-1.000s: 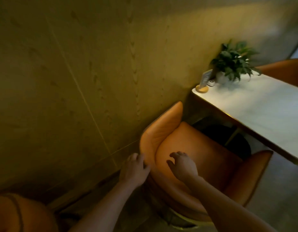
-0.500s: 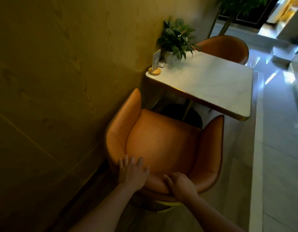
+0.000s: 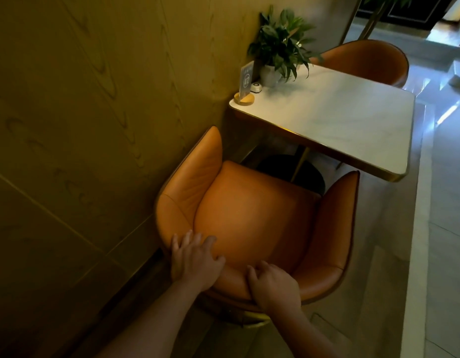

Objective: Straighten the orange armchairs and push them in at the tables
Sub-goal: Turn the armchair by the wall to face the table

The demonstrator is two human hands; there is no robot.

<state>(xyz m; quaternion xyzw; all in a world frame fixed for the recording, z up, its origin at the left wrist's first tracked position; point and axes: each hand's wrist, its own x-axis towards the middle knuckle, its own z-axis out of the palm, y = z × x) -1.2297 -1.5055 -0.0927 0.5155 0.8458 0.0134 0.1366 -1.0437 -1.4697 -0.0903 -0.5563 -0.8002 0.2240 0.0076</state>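
Fingers (image 3: 191, 240) of the person's left hand (image 3: 195, 263) are lying spread and fairly straight over the top of the backrest of the orange armchair (image 3: 249, 215), the thumb reaching out along the inner side. Beside it the right hand (image 3: 274, 286) is gripping the same rim, its fingers (image 3: 262, 267) curling over the edge and the thumb tucking against the padding. Both bare forearms are stretching in from the bottom of the view.

That armchair is standing beside the wood-grain wall (image 3: 82, 125), its left arm running close along it, its open seat facing the table (image 3: 327, 117). The front of the seat is sitting near the table's near edge, with the dark round table base (image 3: 311, 177) showing just past it; whether the seat is reaching under the top I cannot tell.

Across the pale marble top a second armchair (image 3: 365, 60) is standing at the far side, its back rising above the table edge. At the wall end of the table a leafy potted plant (image 3: 280, 42) is standing, with a small white call button (image 3: 256, 87) and a sign (image 3: 246, 80) marked A12 just beside it. Glossy floor tiles (image 3: 443, 228) are catching light on the right.
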